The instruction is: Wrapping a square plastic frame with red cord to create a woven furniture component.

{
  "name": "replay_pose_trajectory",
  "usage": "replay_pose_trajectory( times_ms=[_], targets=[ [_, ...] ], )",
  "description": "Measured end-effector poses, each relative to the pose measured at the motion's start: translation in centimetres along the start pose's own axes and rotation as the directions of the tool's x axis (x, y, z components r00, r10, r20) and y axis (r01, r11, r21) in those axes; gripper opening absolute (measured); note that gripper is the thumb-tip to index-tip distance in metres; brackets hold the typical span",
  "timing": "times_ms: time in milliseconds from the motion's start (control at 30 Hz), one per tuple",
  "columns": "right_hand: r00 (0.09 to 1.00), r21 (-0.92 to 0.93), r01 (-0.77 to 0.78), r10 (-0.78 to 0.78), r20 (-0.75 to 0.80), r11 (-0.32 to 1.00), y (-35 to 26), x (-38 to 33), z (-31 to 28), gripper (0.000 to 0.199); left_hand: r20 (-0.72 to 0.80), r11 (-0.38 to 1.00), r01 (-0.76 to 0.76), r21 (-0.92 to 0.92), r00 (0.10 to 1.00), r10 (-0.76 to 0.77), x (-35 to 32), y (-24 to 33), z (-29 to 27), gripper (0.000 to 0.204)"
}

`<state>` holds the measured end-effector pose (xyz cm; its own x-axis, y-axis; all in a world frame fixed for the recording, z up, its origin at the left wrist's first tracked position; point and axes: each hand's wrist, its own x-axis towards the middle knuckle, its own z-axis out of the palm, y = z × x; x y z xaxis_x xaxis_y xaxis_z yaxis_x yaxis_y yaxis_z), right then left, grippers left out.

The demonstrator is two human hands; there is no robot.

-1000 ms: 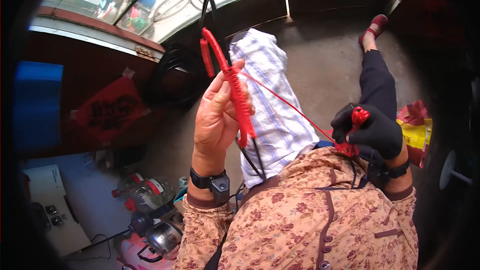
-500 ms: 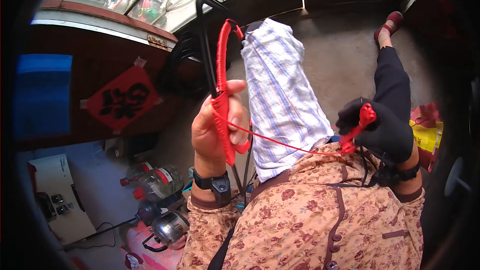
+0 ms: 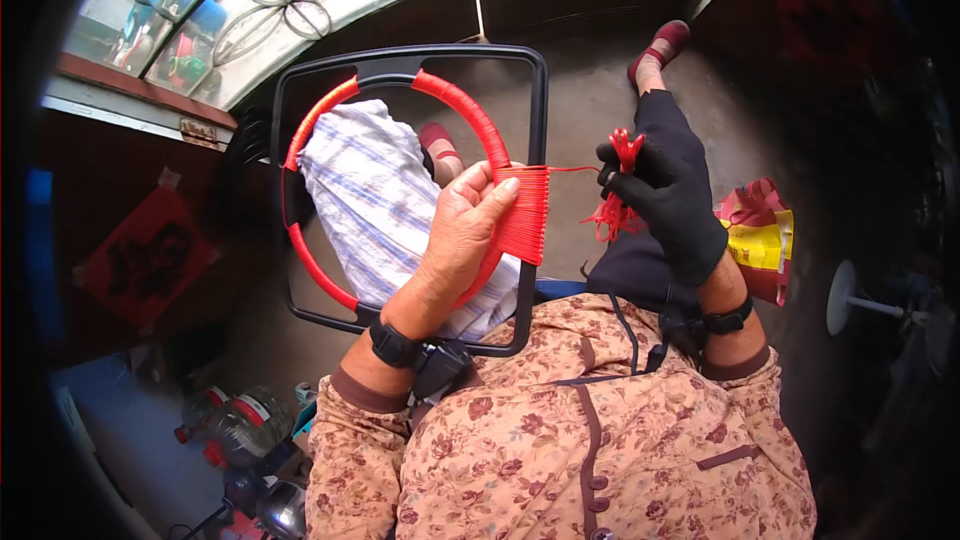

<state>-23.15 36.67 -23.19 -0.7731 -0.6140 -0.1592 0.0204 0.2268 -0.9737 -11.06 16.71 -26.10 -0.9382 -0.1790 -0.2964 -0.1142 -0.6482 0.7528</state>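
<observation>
My bare left hand [image 3: 462,225] grips a black rounded-square frame [image 3: 541,110] at its right side, thumb lying on a broad band of red cord wrapping [image 3: 527,225]. Inside the frame runs a black ring, with red-wrapped stretches [image 3: 468,108] along it. A single taut strand of cord leads from the wrapping to my right hand [image 3: 675,215], which wears a black glove. That hand is closed round a looped bundle of red cord [image 3: 620,212]. Behind the ring, a white cloth with blue stripes [image 3: 350,155] lies over my left leg; my palm's inner side is hidden.
A red and yellow bag [image 3: 762,240] sits on the floor beside my right leg, near a white disc on a stem [image 3: 842,297]. At lower left are large clear bottles [image 3: 245,428] and a metal kettle [image 3: 284,512]. A glass door with scrolled metalwork [image 3: 300,0] stands ahead.
The frame has turned from edge-on to face-on and come lower. My left hand turned with it, thumb now on the wrapping. The strand to my right hand is shorter. The view has shifted.
</observation>
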Motion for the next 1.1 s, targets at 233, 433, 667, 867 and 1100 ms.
replay_pose_trajectory(
  times_ms=[233, 433, 667, 867, 1100],
  targets=[
    [0.873, -0.286, 0.48, -0.484, 0.06, 0.83, -1.2, 2.7, 4.3, 0.022, 0.033, 0.996, 0.089, 0.027, 0.995, -0.09, 0.6, -0.3, -0.8, 0.027],
    [0.825, -0.482, 0.558, -0.517, 0.23, 0.676, -0.4, 4.3, 5.2, 0.018, 0.054, 1.0, -0.01, 0.011, 0.999, 0.009, 0.5, -0.8, -0.6, 0.024],
    [0.836, -0.427, 0.548, -0.45, 0.315, 0.719, -0.2, 4.9, 5.0, 0.017, 0.028, 0.999, -0.031, 0.012, 0.999, 0.031, 0.7, -1.1, -0.6, 0.022],
    [0.849, -0.3, 0.505, -0.404, 0.341, 0.809, 0.2, 5.6, 5.4, 0.023, -0.035, 1.0, 0.024, -0.002, 0.999, -0.024, 0.5, -1.1, -0.5, 0.022],
    [0.974, -0.216, 0.219, -0.226, -0.007, 0.952, -2.0, 2.5, 3.3, 0.035, -0.011, 0.999, 0.017, -0.037, 1.0, -0.017, 1.0, -0.6, -0.4, 0.019]
  ],
)
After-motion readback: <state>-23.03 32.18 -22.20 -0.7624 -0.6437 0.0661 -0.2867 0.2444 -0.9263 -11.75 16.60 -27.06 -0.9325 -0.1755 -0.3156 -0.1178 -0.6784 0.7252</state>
